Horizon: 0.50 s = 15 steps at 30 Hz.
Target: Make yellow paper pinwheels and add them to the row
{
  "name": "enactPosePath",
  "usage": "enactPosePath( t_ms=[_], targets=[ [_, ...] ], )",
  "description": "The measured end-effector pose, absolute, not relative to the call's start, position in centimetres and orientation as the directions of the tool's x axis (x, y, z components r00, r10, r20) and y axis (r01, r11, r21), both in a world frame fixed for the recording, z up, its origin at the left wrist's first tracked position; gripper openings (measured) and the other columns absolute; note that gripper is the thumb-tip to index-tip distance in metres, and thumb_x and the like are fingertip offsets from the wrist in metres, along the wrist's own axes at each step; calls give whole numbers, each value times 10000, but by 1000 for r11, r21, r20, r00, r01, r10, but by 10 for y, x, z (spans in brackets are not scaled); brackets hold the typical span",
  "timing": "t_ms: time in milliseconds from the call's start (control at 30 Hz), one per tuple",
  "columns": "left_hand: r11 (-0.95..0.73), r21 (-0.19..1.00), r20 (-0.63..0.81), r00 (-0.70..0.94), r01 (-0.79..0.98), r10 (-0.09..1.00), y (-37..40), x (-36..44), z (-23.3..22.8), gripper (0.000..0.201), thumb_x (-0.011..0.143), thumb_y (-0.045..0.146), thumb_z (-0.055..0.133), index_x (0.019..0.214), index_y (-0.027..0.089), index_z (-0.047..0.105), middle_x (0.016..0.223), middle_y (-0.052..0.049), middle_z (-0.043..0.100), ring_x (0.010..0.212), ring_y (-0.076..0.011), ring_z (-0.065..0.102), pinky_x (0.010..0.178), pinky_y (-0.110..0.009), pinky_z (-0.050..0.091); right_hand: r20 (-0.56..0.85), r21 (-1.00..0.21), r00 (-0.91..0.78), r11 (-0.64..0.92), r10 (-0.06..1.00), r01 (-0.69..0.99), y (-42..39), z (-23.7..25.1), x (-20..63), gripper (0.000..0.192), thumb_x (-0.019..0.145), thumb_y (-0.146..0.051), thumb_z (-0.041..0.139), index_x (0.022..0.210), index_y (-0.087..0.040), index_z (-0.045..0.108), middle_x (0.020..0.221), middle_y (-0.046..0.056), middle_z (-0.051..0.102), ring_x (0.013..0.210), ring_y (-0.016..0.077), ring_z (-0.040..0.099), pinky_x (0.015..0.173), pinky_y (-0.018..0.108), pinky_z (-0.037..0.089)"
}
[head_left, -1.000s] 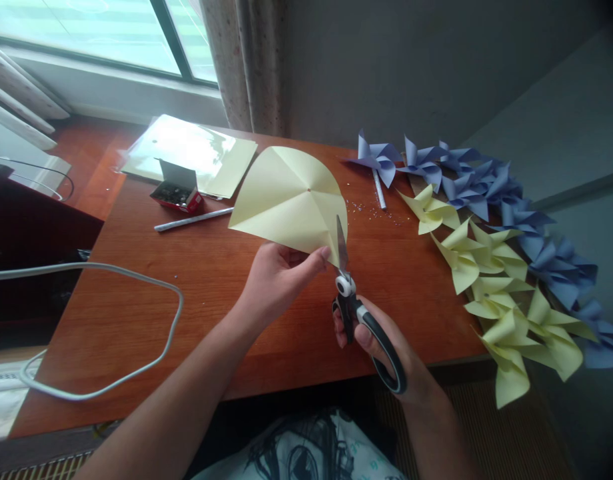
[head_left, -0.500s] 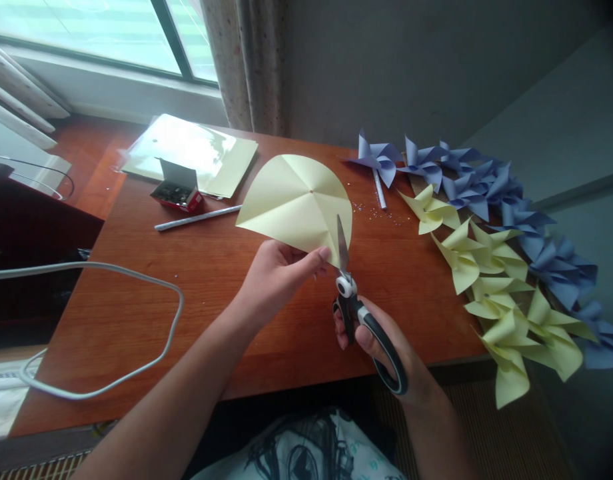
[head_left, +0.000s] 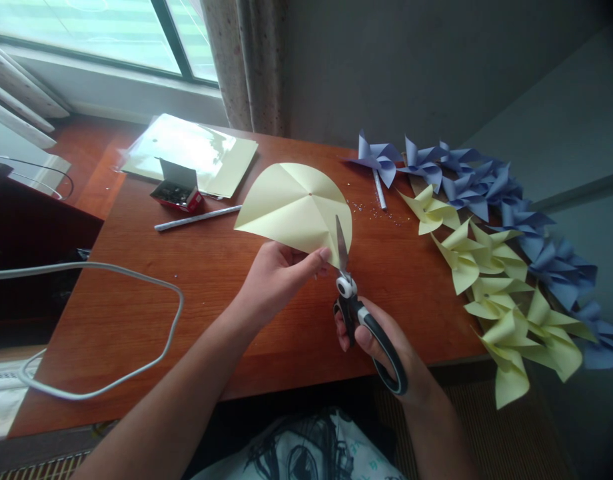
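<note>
A creased pale yellow sheet of paper (head_left: 291, 200) is held up over the table, its far edge curving. My left hand (head_left: 286, 270) pinches its near corner between thumb and fingers. Wrapped round the black and white handles of a pair of scissors (head_left: 345, 287) is my right hand (head_left: 381, 340). The scissor blades point away from me, at the paper's right-hand near corner, close to my left thumb. A small dark spot marks the paper where its creases meet. My left fingers are partly hidden behind the paper.
Yellow pinwheels (head_left: 486, 297) and blue pinwheels (head_left: 466, 177) cover the table's right side. An open small red box (head_left: 179, 198), a white paper stick (head_left: 196, 218) and a stack of paper (head_left: 226, 167) lie at the back left. A white cable (head_left: 179, 300) loops across the left.
The far edge of the yellow paper has dipped slightly toward me. Both hands and the scissors stay almost in the same place.
</note>
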<state>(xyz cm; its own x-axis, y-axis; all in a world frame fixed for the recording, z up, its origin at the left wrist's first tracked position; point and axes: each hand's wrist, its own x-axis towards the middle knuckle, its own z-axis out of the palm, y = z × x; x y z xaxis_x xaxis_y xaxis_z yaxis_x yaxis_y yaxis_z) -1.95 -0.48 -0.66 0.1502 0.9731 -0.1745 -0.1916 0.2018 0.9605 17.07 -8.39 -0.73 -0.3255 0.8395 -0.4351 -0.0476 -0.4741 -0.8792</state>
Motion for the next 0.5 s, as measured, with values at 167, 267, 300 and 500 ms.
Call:
enactPosePath(
  t_ms=[167, 267, 300, 500],
  targets=[
    [186, 961, -155, 156, -207, 975, -5, -19, -7, 221, 802, 314, 796, 717, 119, 740, 707, -61, 763, 650, -152, 697, 603, -209, 534, -446, -876, -314, -481, 838, -38, -85, -8, 171, 454, 826, -591, 710, 1002, -191, 588, 879, 33, 545, 759, 164, 510, 696, 284, 441],
    [180, 961, -149, 156, -209, 977, -6, -19, -7, 217, 806, 315, 793, 724, 120, 741, 716, -60, 765, 657, -154, 699, 607, -211, 535, -454, -871, -319, -490, 832, -38, -85, -8, 172, 451, 814, -589, 723, 1006, -201, 595, 882, 34, 551, 763, 169, 508, 701, 288, 448],
    [179, 961, -148, 154, -211, 977, -6, -19, -7, 217, 806, 314, 793, 721, 122, 740, 719, -59, 765, 660, -154, 699, 609, -211, 535, -456, -869, -321, -493, 830, -41, -85, -7, 172, 448, 809, -587, 729, 1002, -205, 597, 885, 33, 552, 762, 169, 507, 702, 288, 448],
    [177, 963, -150, 143, -204, 978, -7, -18, -6, 240, 799, 332, 796, 699, 122, 734, 713, -68, 762, 664, -163, 701, 615, -223, 538, -462, -864, -316, -501, 829, -51, -85, -7, 172, 431, 812, -575, 730, 995, -208, 596, 888, 32, 544, 765, 168, 499, 698, 287, 438]
  ],
)
